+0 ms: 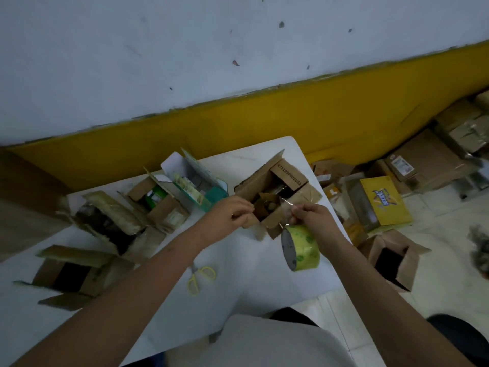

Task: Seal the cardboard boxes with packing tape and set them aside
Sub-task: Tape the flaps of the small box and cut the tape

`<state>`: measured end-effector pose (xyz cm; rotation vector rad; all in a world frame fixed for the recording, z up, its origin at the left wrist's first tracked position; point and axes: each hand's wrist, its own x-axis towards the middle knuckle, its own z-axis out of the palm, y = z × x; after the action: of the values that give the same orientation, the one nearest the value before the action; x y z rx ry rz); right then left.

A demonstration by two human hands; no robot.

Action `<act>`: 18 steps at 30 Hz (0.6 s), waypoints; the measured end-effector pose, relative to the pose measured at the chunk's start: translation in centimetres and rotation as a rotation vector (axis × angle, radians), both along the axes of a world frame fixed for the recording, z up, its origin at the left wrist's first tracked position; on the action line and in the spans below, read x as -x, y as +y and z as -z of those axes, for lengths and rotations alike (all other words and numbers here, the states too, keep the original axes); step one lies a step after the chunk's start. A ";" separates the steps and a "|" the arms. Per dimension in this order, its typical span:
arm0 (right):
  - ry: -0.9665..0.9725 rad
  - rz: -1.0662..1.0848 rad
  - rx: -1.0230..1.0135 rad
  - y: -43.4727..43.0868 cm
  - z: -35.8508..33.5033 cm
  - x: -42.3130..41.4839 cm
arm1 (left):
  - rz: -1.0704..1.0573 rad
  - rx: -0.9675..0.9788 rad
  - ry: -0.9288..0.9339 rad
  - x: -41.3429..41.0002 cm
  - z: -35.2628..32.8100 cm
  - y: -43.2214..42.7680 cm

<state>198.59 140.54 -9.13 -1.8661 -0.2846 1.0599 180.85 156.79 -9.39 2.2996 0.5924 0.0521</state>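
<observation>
Standing open, the worn brown box (264,181) shows creased, raised flaps.

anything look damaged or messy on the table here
Yes: the battered brown cardboard box at the white table's left has creased, torn-looking flaps splayed unevenly. More cardboard boxes lie jumbled on the floor to the right.
</observation>
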 end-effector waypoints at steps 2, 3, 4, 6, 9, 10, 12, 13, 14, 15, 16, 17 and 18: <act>0.007 -0.016 -0.023 0.0 -0.1 -0.3 | 0.036 -0.016 0.016 0.2 0.6 -0.2; 0.011 -0.021 -0.031 0.0 0.0 -0.5 | 0.060 -0.078 0.033 0.3 1.0 -0.3; 0.018 -0.028 -0.042 0.0 -0.1 -0.7 | 0.088 -0.176 0.077 0.2 1.4 -0.3; 0.045 -0.053 -0.072 0.2 -0.3 -0.8 | 0.099 -0.380 0.243 -0.3 1.4 -0.8; 0.076 -0.058 -0.128 0.6 -1.2 -1.0 | -0.060 -0.302 0.260 -1.8 0.5 -1.8; 0.097 -0.044 -0.154 0.7 -1.3 -1.1 | -0.125 -0.218 0.219 -2.2 0.2 -2.2; 0.133 -0.013 -0.183 0.8 -1.5 -1.3 | -0.211 -0.117 0.197 -2.9 0.2 -2.7; 0.142 -0.004 -0.184 0.7 -1.6 -1.4 | -0.219 -0.120 0.230 -3.4 0.2 -3.0; 0.154 -0.001 -0.190 0.6 -1.7 -1.5 | -0.239 -0.113 0.249 -3.6 0.3 -3.4; 0.144 -0.008 -0.181 0.4 -2.0 -1.6 | -0.256 -0.135 0.238 -3.9 0.5 -3.8; 0.111 -0.024 -0.166 0.3 -2.3 -1.7 | -0.277 -0.130 0.213 -4.0 0.6 -4.2; 0.045 -0.055 -0.131 0.1 -2.8 -1.8 | -0.309 -0.109 0.184 -4.0 1.0 -4.3; -0.032 -0.096 -0.095 0.1 -3.2 -1.9 | -0.346 -0.078 0.156 -3.9 1.4 -4.4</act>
<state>200.50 140.61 -5.94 -1.8005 -0.4405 1.0631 184.71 152.38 -10.83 2.2640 1.0817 0.0623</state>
